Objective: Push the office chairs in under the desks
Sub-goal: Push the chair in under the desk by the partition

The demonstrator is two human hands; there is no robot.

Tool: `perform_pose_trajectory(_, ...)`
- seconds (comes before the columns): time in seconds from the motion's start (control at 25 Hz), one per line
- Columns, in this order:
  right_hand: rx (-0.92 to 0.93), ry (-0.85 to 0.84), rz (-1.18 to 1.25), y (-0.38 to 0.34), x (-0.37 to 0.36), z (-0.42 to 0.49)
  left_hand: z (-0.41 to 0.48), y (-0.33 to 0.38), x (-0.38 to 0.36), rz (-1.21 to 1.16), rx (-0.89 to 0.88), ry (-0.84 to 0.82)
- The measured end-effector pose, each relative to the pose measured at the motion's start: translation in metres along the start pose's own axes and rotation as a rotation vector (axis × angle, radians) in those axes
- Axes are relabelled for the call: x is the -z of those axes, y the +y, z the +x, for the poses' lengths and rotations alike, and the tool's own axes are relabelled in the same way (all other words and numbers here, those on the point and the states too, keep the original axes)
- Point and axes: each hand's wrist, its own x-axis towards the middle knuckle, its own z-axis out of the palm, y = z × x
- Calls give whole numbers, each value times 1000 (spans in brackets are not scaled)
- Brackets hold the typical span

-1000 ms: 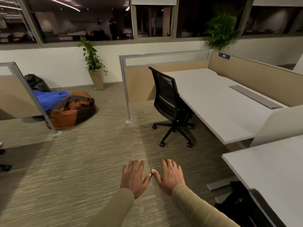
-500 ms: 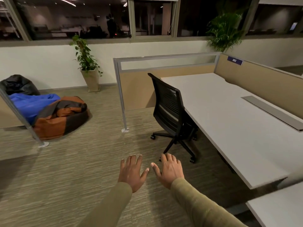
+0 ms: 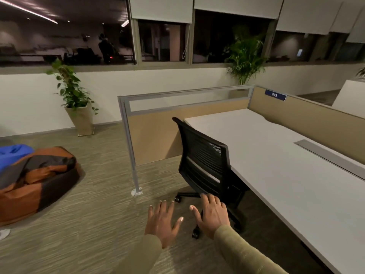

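Note:
A black mesh-backed office chair point(image 3: 205, 161) on castors stands at the left edge of a long white desk point(image 3: 286, 175), its seat partly under the top and its back angled toward me. My left hand point(image 3: 163, 222) and my right hand point(image 3: 212, 216) are held out flat, palms down, fingers spread, below and in front of the chair. Neither hand touches the chair; both hold nothing. The right hand overlaps the chair's wheeled base in the view.
A tan and grey partition panel point(image 3: 177, 123) on a metal post point(image 3: 135, 175) closes the desk's far end. An orange, black and blue beanbag pile point(image 3: 33, 182) lies on the carpet at left. Potted plants point(image 3: 76, 101) stand by the wall.
The view has closed in on the chair and desk, which now look larger and nearer. My hands stay spread in front of me and have risen toward the chair base.

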Motion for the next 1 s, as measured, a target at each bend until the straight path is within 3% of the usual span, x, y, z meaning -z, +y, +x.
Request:
perform_pose_trajectory(0.24, -64, 49, -15, -17, 10, 109, 113, -35, 25, -25, -84, 40)
perform_pose_trajectory(0.64, -20, 327, -38, 12, 46, 309, 332, -35, 74, 0, -183, 155)
perform_pose_trajectory(0.88, -263, -22, -105, 55, 37, 365, 453, -29, 94, 8, -272, 199)
perform_pose_trajectory(1.0, -377, -111, -97, 74, 40, 367, 500, -29, 96, 32, -327, 149)
